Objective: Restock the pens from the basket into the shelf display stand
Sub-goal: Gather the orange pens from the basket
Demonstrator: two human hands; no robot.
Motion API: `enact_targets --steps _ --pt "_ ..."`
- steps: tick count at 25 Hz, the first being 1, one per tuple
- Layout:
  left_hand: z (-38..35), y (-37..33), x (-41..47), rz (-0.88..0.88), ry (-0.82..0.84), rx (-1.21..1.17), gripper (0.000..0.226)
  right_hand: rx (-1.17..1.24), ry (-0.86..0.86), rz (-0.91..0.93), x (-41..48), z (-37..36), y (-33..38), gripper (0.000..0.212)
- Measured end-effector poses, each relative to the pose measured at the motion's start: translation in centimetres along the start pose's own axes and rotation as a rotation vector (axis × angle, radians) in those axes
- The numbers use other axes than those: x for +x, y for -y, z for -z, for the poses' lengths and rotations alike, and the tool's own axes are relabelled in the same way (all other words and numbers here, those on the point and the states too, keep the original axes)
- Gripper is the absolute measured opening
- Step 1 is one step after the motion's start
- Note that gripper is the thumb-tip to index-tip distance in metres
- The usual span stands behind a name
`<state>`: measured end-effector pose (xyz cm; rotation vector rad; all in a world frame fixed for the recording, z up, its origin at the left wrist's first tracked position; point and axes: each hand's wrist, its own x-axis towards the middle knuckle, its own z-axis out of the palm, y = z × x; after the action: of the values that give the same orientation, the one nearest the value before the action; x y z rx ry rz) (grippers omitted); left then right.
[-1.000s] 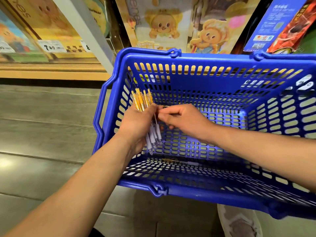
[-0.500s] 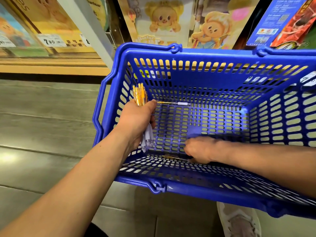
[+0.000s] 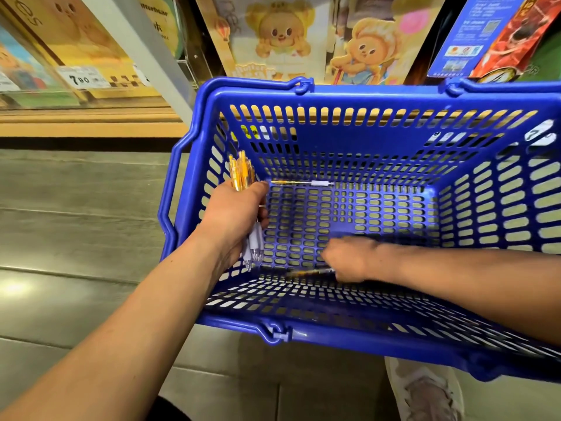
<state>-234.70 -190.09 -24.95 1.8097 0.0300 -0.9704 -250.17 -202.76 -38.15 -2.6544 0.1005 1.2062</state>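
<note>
Gripping the pen bundle [image 3: 241, 173] are left fingers [image 3: 263, 214]; right fingers [image 3: 330, 260] meet a loose pen [image 3: 309, 272], grasp unclear.

A single wide-angle camera on the person's head faces forward and steeply down; it hangs close above a blue plastic basket [image 3: 364, 95] and looks straight into its open top; the basket fills the centre and right, its right side cut by the frame edge; the lens bows its rim; the left forearm enters from the lower left corner, the right from the right edge; the left hand [image 3: 235, 214] with its bundle of pens [image 3: 239, 171] sits left of centre, the right hand [image 3: 349, 259], blurred, near the middle; grey floor [image 3: 76, 238] lies left; shelf packaging [image 3: 282, 38] crosses the top, farther off; a shoe [image 3: 425, 390] shows at the bottom edge.
</note>
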Motion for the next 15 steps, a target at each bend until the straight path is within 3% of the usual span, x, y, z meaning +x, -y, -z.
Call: enact_targets --steps 2,7,12,15 --pt "-0.1 0.1 0.1 0.019 -0.006 -0.003 0.015 0.248 -0.035 0.024 -0.5 1.2 -0.7 0.012" --pt "-0.3 0.7 0.6 0.050 -0.032 -0.016 0.011 1.295 -0.336 0.161 -2.3 6.1 0.0 0.010" --pt "-0.8 0.9 0.3 0.045 0.007 -0.098 0.020 1.394 -0.554 0.229 -1.9 8.8 3.3 0.010" --pt "-0.4 0.9 0.4 0.014 -0.030 0.005 0.024 1.268 -0.450 0.317 -1.6 9.0 1.6 0.006"
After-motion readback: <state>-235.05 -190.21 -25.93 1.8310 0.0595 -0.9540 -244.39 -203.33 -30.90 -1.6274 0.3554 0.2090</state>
